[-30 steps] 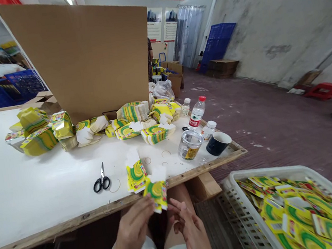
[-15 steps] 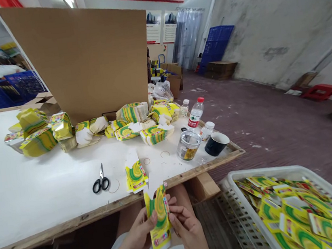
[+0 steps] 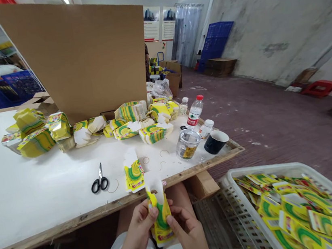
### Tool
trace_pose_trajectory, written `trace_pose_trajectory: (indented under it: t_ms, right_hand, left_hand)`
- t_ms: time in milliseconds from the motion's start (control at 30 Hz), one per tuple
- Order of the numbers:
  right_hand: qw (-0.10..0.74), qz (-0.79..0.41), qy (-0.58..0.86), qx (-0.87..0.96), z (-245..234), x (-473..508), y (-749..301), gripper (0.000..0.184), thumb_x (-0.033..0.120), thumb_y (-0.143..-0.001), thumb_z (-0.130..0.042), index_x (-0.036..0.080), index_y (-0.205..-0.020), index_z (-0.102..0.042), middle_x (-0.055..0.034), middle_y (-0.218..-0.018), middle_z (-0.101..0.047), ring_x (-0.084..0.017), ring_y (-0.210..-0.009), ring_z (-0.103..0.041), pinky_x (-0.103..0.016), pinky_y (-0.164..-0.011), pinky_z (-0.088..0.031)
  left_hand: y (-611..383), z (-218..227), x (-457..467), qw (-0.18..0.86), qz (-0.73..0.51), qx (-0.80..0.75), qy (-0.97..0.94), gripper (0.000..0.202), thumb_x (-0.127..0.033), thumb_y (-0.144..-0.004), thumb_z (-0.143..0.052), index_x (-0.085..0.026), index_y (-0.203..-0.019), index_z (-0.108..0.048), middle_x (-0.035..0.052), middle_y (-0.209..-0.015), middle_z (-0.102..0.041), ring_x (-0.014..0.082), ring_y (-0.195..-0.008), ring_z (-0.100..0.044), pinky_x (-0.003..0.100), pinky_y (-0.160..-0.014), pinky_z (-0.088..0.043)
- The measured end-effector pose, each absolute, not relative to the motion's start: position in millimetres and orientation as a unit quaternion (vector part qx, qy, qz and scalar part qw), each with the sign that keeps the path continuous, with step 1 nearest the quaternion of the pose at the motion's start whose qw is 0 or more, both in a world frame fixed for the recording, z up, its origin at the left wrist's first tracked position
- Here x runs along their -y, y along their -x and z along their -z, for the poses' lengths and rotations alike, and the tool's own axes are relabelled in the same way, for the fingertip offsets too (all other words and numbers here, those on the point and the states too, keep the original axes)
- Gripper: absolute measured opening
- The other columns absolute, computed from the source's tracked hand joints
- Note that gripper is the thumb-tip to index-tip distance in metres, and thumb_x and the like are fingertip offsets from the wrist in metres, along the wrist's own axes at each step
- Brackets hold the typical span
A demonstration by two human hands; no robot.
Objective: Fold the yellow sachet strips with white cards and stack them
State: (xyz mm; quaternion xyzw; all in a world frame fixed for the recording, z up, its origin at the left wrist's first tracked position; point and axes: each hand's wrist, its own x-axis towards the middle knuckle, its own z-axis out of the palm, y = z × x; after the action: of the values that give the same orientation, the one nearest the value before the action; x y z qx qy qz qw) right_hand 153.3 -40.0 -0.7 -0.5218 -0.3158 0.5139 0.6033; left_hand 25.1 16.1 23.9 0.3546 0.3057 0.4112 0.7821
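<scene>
A yellow and green printed carton (image 3: 161, 219) with white flaps at its top is held upright over my lap, just off the table's front edge. My left hand (image 3: 141, 225) grips its left side, thumb on the front. On the right side, my right hand (image 3: 187, 228) pinches it with the thumb in front; its other fingers are partly hidden behind. The carton's top gapes a little. Just beyond, a small pile of flat cartons (image 3: 134, 173) lies at the table edge. Black-handled scissors (image 3: 100, 181) rest to the left of that pile.
Bundles of cartons (image 3: 130, 112) line the back of the white table (image 3: 57, 183) before a large cardboard sheet (image 3: 78, 58). Bottles (image 3: 195, 113), a clear jar (image 3: 188, 144) and a dark mug (image 3: 216, 142) stand at the right corner. A white basket (image 3: 241, 208) of cartons sits at right.
The carton was flat and facing me; now it is squeezed and bulges, its top spread. My left hand has moved up its side, and my right thumb now presses the front.
</scene>
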Motion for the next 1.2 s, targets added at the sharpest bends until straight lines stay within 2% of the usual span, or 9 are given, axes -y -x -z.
trace_pose_trajectory:
  t_ms: [133,267,400,500,733,833,933,1067,1200]
  right_hand:
    - [0.601,-0.461,0.562,0.332,16,42,-149,0.033,0.050,-0.081,-0.071,0.017,-0.077,-0.067,-0.0031,-0.070,-0.068,-0.020,-0.065,-0.063,-0.026,-0.061,-0.052]
    - [0.602,-0.398,0.590,0.362,20,42,-152,0.029,0.046,-0.083,-0.070,0.018,-0.078,-0.065,0.0004,-0.064,-0.061,-0.016,-0.059,-0.057,-0.022,-0.055,-0.048]
    - [0.616,-0.415,0.540,0.396,5,40,-157,0.036,0.040,-0.086,-0.068,0.020,-0.115,-0.062,-0.0083,-0.102,-0.071,-0.021,-0.084,-0.068,-0.029,-0.075,-0.056]
    - [0.634,-0.443,0.498,0.392,-8,40,-157,0.049,0.042,-0.087,-0.067,0.023,-0.131,-0.055,-0.0125,-0.124,-0.066,-0.025,-0.103,-0.066,-0.034,-0.086,-0.055]
    - [0.600,-0.456,0.515,0.409,-27,39,-171,0.028,0.049,-0.084,-0.068,0.021,-0.086,-0.067,-0.0014,-0.073,-0.064,-0.017,-0.066,-0.058,-0.023,-0.058,-0.047]
    - [0.564,-0.432,0.534,0.459,-30,37,-179,0.033,0.049,-0.087,-0.065,0.019,-0.074,-0.065,-0.0003,-0.067,-0.058,-0.016,-0.062,-0.054,-0.023,-0.057,-0.044]
    - [0.582,-0.406,0.543,0.449,-28,36,-180,0.027,0.046,-0.087,-0.066,0.020,-0.081,-0.065,-0.0017,-0.071,-0.063,-0.017,-0.065,-0.059,-0.024,-0.060,-0.048]
    - [0.633,-0.368,0.556,0.395,-25,36,-183,0.031,0.046,-0.085,-0.068,0.022,-0.104,-0.067,-0.0088,-0.096,-0.074,-0.024,-0.086,-0.069,-0.030,-0.073,-0.056]
    - [0.563,-0.415,0.557,0.448,-23,35,-185,0.036,0.046,-0.086,-0.066,0.020,-0.110,-0.071,-0.0090,-0.091,-0.076,-0.024,-0.079,-0.070,-0.030,-0.069,-0.056]
  left_hand:
    - [-32,-18,-17,0.743,-0.418,-0.358,-0.381,0.039,-0.052,-0.075,-0.077,-0.015,-0.084,-0.076,0.0093,-0.080,-0.079,0.0232,-0.075,-0.072,0.031,-0.071,-0.056]
    - [-31,-18,-17,0.689,-0.459,-0.374,-0.418,0.043,-0.043,-0.074,-0.080,-0.019,-0.107,-0.068,0.0097,-0.101,-0.078,0.0248,-0.091,-0.072,0.031,-0.080,-0.056]
    - [-18,-21,-17,0.660,-0.453,-0.354,-0.484,0.053,-0.034,-0.084,-0.073,-0.026,-0.129,-0.046,0.0103,-0.112,-0.075,0.0253,-0.099,-0.071,0.035,-0.086,-0.054]
    - [-6,-26,-19,0.679,-0.397,-0.318,-0.530,0.056,-0.033,-0.089,-0.067,-0.027,-0.137,-0.040,0.0106,-0.112,-0.073,0.0246,-0.099,-0.069,0.035,-0.087,-0.053]
    - [-2,-38,-18,0.773,-0.324,-0.236,-0.492,0.030,-0.027,-0.077,-0.080,-0.022,-0.100,-0.061,0.0017,-0.088,-0.070,0.0168,-0.081,-0.066,0.025,-0.072,-0.049]
    - [-2,-37,-14,0.784,-0.320,-0.246,-0.472,0.052,-0.025,-0.076,-0.081,-0.028,-0.121,-0.055,0.0018,-0.091,-0.071,0.0187,-0.083,-0.068,0.027,-0.073,-0.050]
    - [0,-37,-16,0.779,-0.295,-0.251,-0.493,0.078,-0.028,-0.078,-0.080,-0.031,-0.144,-0.038,0.0055,-0.098,-0.073,0.0221,-0.090,-0.069,0.030,-0.076,-0.051]
    - [0,-35,-22,0.740,-0.317,-0.267,-0.530,0.051,-0.030,-0.079,-0.078,-0.022,-0.126,-0.061,0.0105,-0.107,-0.073,0.0252,-0.097,-0.067,0.032,-0.083,-0.051]
    - [-5,-32,-23,0.662,-0.350,-0.322,-0.580,0.039,-0.025,-0.083,-0.073,-0.022,-0.122,-0.067,0.0113,-0.117,-0.071,0.0236,-0.095,-0.068,0.030,-0.081,-0.052]
